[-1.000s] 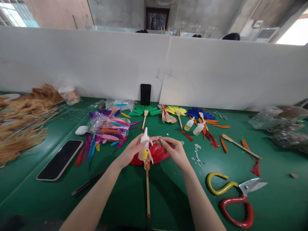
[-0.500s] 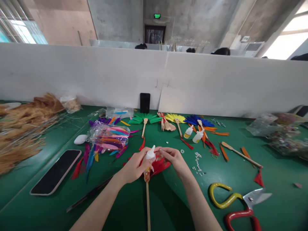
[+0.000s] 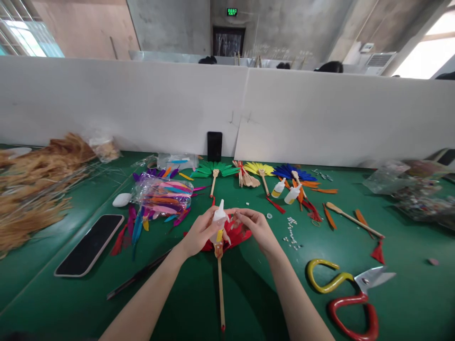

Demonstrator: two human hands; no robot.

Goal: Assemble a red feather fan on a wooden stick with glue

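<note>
My left hand (image 3: 196,235) is closed around a small glue bottle (image 3: 219,216) with a white nozzle pointing up. Close beside it, my right hand (image 3: 259,228) has thumb and fingers pinched together, near the left fingertips; whatever it holds is too small to make out. Under both hands lies a red feather fan (image 3: 239,240), partly covered by them. Its wooden handle (image 3: 221,293) runs toward me. Small pale beads (image 3: 292,232) are scattered on the green table to the right of my right hand.
Large scissors (image 3: 363,280) lie open at right, beyond a wooden stick (image 3: 355,220) with a red tassel. Two glue bottles (image 3: 278,188) stand near green, yellow and blue fans. A phone (image 3: 90,245), dark tweezers-like tool (image 3: 138,274) and bagged feathers (image 3: 163,196) occupy the left. A white partition (image 3: 124,104) stands behind.
The camera view has tipped down slightly, so the background sits higher in the picture and more of the fan's handle shows. Both hands keep nearly the same pose, the glue bottle still in my left.
</note>
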